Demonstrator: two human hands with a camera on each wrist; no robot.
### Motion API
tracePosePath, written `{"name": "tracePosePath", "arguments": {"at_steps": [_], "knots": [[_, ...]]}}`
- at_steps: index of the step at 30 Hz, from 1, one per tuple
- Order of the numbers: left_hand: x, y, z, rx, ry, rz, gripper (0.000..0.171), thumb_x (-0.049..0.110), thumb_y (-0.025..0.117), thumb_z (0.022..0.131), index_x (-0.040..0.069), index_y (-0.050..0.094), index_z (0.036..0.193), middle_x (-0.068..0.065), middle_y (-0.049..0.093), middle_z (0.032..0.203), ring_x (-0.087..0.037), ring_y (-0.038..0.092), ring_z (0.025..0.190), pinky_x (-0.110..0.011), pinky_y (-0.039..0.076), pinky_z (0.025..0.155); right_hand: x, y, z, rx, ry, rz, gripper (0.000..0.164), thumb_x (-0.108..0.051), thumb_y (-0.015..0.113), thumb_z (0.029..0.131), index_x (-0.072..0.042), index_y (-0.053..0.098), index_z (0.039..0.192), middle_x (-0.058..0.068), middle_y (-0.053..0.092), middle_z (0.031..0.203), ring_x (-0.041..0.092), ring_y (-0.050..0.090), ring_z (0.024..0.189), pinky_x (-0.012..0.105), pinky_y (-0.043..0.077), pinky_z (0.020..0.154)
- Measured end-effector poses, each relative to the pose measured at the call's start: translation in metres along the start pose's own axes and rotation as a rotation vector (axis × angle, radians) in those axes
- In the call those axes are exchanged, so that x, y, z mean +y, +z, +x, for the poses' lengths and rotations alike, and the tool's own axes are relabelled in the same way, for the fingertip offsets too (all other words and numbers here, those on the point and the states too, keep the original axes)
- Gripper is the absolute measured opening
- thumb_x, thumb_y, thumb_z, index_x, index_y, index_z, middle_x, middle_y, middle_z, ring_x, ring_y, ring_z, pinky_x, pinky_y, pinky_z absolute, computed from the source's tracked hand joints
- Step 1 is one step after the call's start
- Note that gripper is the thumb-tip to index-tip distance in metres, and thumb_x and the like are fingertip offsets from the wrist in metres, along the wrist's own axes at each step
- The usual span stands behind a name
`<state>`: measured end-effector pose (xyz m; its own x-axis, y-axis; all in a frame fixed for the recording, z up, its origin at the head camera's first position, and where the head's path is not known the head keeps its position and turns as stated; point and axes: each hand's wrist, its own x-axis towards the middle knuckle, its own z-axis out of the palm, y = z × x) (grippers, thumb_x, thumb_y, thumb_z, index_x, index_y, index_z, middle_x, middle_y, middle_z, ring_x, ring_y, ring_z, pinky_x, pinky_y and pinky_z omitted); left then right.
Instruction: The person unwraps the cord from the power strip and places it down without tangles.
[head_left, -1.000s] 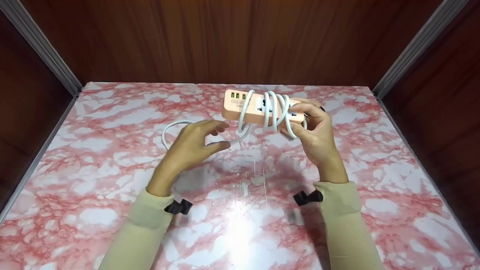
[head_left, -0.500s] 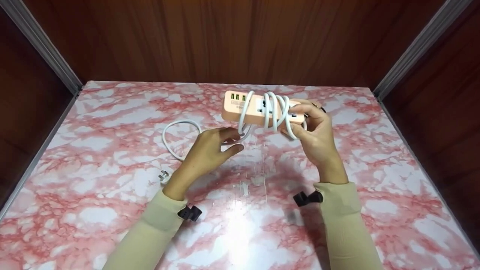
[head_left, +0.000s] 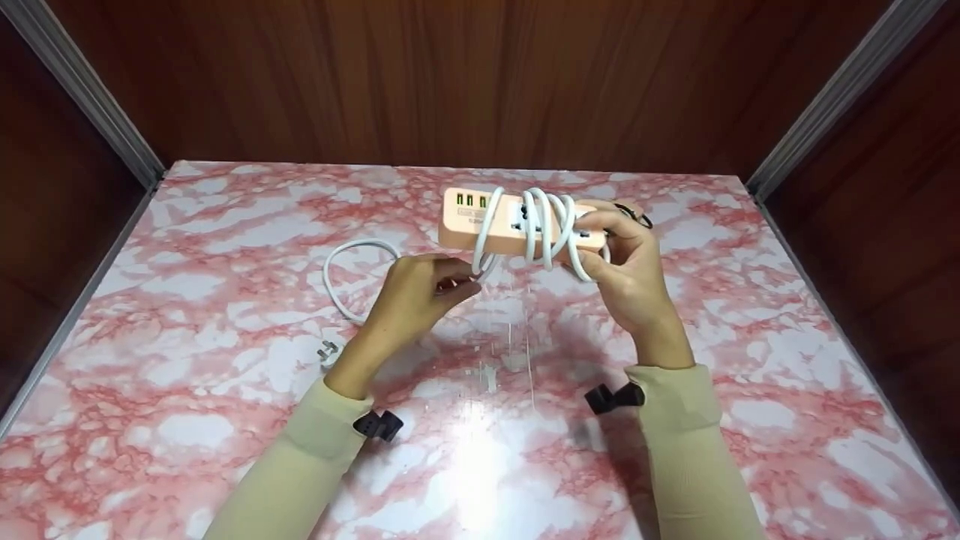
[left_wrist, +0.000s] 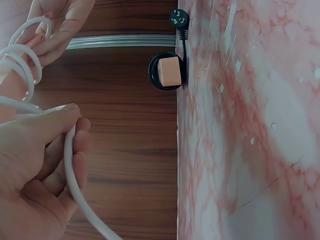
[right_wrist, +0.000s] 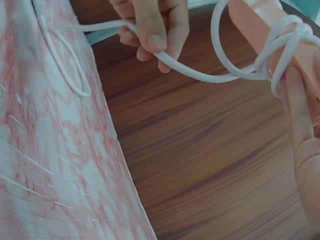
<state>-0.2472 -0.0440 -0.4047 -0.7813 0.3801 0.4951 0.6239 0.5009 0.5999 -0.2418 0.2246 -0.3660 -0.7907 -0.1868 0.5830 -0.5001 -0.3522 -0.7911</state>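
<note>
A peach power strip [head_left: 461, 217] with several USB ports is held above the table, its white cable [head_left: 531, 225] wound round it in several loops. My right hand [head_left: 630, 277] grips the strip's right end, thumb below and fingers over the top. My left hand [head_left: 412, 292] pinches the white cable just below the strip's left half, as the left wrist view shows with the cord [left_wrist: 75, 187] running through thumb and fingers. From there the free cable [head_left: 330, 270] loops onto the table, ending in a white plug [head_left: 328, 352] beside the left wrist.
Behind my right hand lies a coiled black cord [head_left: 636, 216]; the left wrist view shows its black plug [left_wrist: 179, 19] and a peach block [left_wrist: 169, 71] in the coil. Brown wood-grain panels [head_left: 480, 82] border the pink marbled table [head_left: 750, 300].
My left hand has moved right to the cable under the strip and its fingers have closed on it. The strip has dipped slightly in my right hand. The white plug has come into view.
</note>
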Motion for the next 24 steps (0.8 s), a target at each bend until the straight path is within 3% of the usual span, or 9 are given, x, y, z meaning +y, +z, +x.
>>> {"name": "tracePosePath", "arguments": {"at_steps": [7,11,21,24], "knots": [[-0.002,-0.009,0.0,0.061,0.044,0.055,0.01,0.021,0.077,0.086,0.016,0.08,0.093,0.003,0.073,0.081,-0.006,0.065,0.068,-0.022,0.052,0.062,-0.001,0.0,0.0,0.004,0.016,0.015,0.027,0.02,0.062,0.078,0.01,0.065,0.102,0.023,0.053,0.122,0.029,0.058,0.106,0.029,0.056,0.074],[-0.001,-0.014,-0.001,0.11,0.057,0.061,0.006,0.02,0.078,0.084,0.015,0.08,0.085,0.005,0.069,0.07,-0.006,0.054,0.059,-0.022,0.045,0.053,0.0,0.001,0.0,-0.003,0.01,0.023,0.026,0.019,0.063,0.077,0.01,0.065,0.101,0.024,0.053,0.121,0.031,0.056,0.109,0.03,0.056,0.078],[0.002,-0.026,-0.003,0.196,0.037,0.009,0.016,0.021,0.079,0.083,0.01,0.077,0.094,0.001,0.069,0.073,-0.007,0.048,0.06,-0.025,0.041,0.053,0.0,0.0,0.0,0.001,0.027,0.012,0.028,0.021,0.061,0.076,0.01,0.065,0.101,0.023,0.053,0.122,0.031,0.057,0.11,0.029,0.055,0.077],[0.002,-0.028,-0.003,0.214,0.04,0.026,0.013,0.022,0.079,0.083,0.01,0.076,0.088,0.002,0.059,0.065,-0.008,0.043,0.058,-0.024,0.037,0.052,0.0,0.0,0.0,-0.005,0.019,0.015,0.027,0.02,0.063,0.076,0.01,0.065,0.101,0.024,0.054,0.122,0.032,0.056,0.11,0.029,0.055,0.079]]}}
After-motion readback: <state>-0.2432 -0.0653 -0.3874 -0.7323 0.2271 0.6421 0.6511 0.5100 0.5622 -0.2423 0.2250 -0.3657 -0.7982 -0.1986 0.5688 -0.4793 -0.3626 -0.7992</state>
